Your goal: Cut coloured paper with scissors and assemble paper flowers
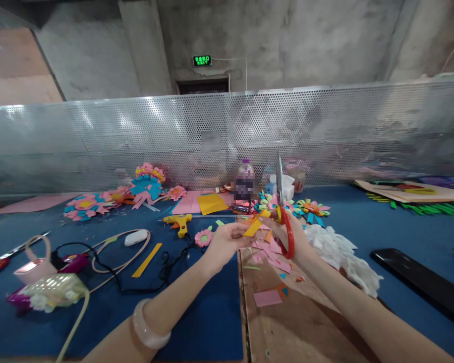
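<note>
The left hand [227, 241] pinches a yellow strip [256, 224] by its lower end, fingers closed on the paper, and holds it above the seam between the blue mat [208, 322] and the board [295, 327]. The strip's long axis runs on a slant, rising from the left fingers up and to the right, so its free end points toward the scissors [282, 212]. The right hand [293, 237] is wrapped through the red handles, closed on the scissors, with the blades standing nearly upright, tips toward the mesh screen [227, 136]. Whether the blades are parted cannot be told. The strip's upper end lies just beside the blade base, touching or nearly so, and the right hand is the nearer to that end. Pink scraps [268, 252] lie on the board below both hands, and a glue gun [179, 222] rests on the mat to the left.
</note>
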The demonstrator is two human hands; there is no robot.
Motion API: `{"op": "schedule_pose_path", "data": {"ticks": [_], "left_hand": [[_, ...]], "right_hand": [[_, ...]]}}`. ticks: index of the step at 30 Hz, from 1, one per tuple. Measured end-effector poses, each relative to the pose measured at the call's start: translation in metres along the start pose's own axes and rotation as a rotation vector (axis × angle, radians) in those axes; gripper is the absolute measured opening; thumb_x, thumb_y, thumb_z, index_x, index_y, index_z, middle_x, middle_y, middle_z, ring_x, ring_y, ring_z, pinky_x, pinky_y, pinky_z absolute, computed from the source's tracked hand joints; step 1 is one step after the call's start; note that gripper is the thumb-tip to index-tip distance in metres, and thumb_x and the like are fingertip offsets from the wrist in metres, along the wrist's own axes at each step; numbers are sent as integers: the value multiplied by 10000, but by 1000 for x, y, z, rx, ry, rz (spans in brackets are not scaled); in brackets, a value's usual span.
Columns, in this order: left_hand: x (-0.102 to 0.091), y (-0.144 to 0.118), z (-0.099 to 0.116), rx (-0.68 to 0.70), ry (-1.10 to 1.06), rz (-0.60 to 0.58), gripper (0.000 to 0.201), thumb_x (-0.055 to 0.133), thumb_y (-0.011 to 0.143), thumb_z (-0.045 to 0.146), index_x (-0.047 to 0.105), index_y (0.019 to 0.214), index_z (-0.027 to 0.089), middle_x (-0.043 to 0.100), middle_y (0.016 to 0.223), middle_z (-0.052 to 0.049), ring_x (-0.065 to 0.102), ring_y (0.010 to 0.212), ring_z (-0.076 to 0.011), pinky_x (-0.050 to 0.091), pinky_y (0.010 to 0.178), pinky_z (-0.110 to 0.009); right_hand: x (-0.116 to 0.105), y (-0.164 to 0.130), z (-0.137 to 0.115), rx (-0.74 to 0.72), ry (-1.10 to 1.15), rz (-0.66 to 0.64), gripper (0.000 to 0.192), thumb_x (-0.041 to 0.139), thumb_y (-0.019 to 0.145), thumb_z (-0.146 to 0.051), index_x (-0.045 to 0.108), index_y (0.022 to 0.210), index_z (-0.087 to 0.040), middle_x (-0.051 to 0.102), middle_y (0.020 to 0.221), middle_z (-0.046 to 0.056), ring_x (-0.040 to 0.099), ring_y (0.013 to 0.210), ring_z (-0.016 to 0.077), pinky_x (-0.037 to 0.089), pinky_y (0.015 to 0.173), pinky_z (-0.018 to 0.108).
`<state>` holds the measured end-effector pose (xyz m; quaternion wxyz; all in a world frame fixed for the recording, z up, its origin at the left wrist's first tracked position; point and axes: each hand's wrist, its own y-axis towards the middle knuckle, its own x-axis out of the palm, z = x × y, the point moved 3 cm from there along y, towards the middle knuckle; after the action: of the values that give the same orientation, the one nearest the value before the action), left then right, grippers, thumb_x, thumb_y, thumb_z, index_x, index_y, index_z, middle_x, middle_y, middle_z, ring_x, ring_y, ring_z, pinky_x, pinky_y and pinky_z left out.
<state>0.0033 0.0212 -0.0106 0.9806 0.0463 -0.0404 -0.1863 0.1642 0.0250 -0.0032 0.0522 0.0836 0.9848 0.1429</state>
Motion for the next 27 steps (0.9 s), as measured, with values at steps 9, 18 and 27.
{"op": "schedule_pose_path", "data": {"ticks": [9,18,27], "left_hand": [[-1,1,-1,-23,58,-1,307,745,579,197,664,865,119,693,919,-102,653,794,-195,508,778,-342],[-8,0,-4,-107,49,-79,267,752,554,165,684,808,117,703,777,-75,659,747,-186,513,750,-308],[-15,0,-7,-282,-66,-128,310,757,535,126,663,830,119,700,834,-89,667,792,-214,519,790,-334]], "right_hand": [[-3,3,2,105,127,51,360,681,613,-464,440,687,-208,331,343,-106,268,283,62,217,292,196],[-7,10,17,93,207,-9,336,673,644,-404,402,631,-206,329,348,-105,270,285,53,211,292,190],[-6,13,20,113,291,-41,292,659,656,-376,424,728,-219,319,359,-122,278,283,54,240,294,172]]}}
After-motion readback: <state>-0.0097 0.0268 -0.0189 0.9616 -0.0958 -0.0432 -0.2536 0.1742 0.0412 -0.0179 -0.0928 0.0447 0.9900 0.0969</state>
